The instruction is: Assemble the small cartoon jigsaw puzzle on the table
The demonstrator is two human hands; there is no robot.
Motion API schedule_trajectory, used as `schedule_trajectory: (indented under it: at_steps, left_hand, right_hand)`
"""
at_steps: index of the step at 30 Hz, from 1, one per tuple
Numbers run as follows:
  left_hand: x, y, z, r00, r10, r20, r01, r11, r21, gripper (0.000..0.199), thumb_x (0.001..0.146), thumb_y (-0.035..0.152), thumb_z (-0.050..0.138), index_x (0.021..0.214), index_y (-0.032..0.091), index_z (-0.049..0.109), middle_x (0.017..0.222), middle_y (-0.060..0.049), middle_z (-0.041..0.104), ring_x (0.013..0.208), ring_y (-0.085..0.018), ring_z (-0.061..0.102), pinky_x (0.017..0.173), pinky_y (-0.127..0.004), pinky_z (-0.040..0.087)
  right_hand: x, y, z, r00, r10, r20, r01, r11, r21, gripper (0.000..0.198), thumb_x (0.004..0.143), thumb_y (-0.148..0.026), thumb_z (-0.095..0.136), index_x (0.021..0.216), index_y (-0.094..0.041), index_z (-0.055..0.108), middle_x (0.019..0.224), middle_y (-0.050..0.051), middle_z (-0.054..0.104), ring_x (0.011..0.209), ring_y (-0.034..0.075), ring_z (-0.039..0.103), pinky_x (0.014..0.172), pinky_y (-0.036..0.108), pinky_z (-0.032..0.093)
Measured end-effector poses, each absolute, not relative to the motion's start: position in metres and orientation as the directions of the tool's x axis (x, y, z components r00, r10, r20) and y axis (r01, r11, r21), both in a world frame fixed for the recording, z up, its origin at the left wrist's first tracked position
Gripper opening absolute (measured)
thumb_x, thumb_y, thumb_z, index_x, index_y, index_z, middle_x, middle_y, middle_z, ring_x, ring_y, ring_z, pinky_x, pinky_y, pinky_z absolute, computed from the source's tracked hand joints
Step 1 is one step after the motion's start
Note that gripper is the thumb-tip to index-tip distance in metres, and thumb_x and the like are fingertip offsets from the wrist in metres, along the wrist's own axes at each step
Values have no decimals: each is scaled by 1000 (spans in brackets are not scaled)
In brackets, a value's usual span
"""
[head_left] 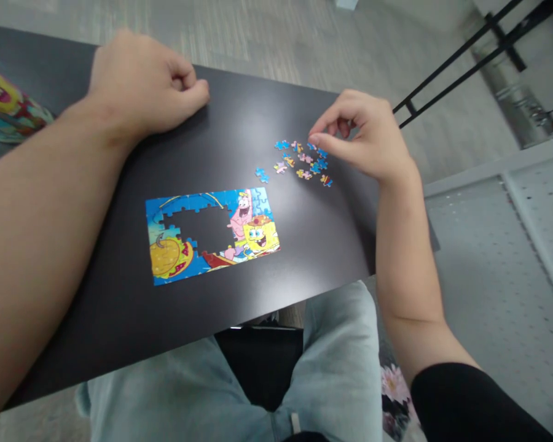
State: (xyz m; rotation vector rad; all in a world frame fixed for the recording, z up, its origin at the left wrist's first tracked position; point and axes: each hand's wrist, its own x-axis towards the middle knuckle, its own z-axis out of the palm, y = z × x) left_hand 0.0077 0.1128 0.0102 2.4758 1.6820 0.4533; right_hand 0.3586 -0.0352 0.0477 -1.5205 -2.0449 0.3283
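Observation:
A partly assembled cartoon jigsaw puzzle [260, 236] lies flat on the dark table, its border joined around a gap in the middle. Beyond its upper right corner is a loose cluster of several puzzle pieces [305, 158], blue, pink and yellow. My right hand [359, 132] is at the cluster's right side, thumb and forefinger pinched at a small blue puzzle piece [312, 147]; the fingertips partly cover it. Up by the table's far edge rests my left hand [150, 86], fingers curled and thumb against them, with nothing visible in it.
A container with cartoon print [9, 107] stands at the table's left end, partly behind my left forearm. The dark table [212, 153] ends just above my knees. Black metal bars [456, 61] and a pale perforated panel [502, 276] are to the right.

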Motion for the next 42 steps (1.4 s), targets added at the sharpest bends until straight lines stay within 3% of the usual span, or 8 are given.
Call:
schedule_trajectory:
  at_steps: [7,12,16,20,26,30,34,42]
  left_hand:
    - [6,114,10,329,933,146,906,-356,231,71,104,71,44,127,28,96,126,-12,94,145,-53,86,121,-64,68]
    - [6,110,14,335,935,116,899,-354,257,77,105,77,42,133,31,97,136,-12,95,147,-51,84,122,-64,65]
    - [6,109,15,350,930,114,892,-368,263,79,104,76,41,136,31,98,140,-12,96,144,-51,83,122,-65,63]
    - [5,111,12,348,929,123,880,-369,298,76,102,82,43,130,40,99,136,-6,97,136,-47,81,118,-63,61]
    - [4,113,9,352,921,165,851,-388,353,72,97,84,47,124,46,101,115,-7,96,125,-48,78,111,-65,56]
    - [4,114,9,356,920,165,853,-392,344,69,99,82,48,119,43,100,121,-9,97,123,-48,78,109,-65,56]
    - [3,115,9,367,916,162,859,-400,319,66,102,82,47,114,40,97,121,-9,97,120,-46,79,108,-62,59]
    - [4,118,8,328,931,161,888,-362,283,53,104,74,57,110,33,90,126,-8,97,122,-42,84,108,-54,63]
  right_hand:
    - [371,-34,43,-401,916,-4,723,313,-616,41,91,-70,115,100,-33,100,106,6,88,94,29,74,88,47,61]
    - [365,-36,44,-483,874,-60,690,338,-640,38,98,-68,111,102,-32,100,109,5,90,93,25,72,86,43,60]
    - [354,-37,38,-529,848,-5,635,392,-666,31,107,-62,103,112,-32,101,110,6,90,96,27,74,89,44,59]
    - [337,-35,28,-435,896,87,676,389,-626,30,106,-59,104,117,-32,98,108,6,86,100,31,75,94,47,59]
    - [313,-35,28,-385,922,27,759,333,-559,25,103,-59,105,110,-36,96,112,7,85,106,34,76,100,51,62]
    - [318,-37,32,-394,917,59,732,352,-583,22,108,-57,96,116,-37,98,107,6,83,98,31,74,95,50,61]
    - [341,-32,32,-192,957,219,792,283,-542,19,107,-44,91,122,-34,96,109,8,82,95,33,73,93,52,63]
    - [374,-24,26,-182,945,272,841,293,-454,5,99,-28,92,103,-29,92,104,7,82,93,30,72,94,52,62]
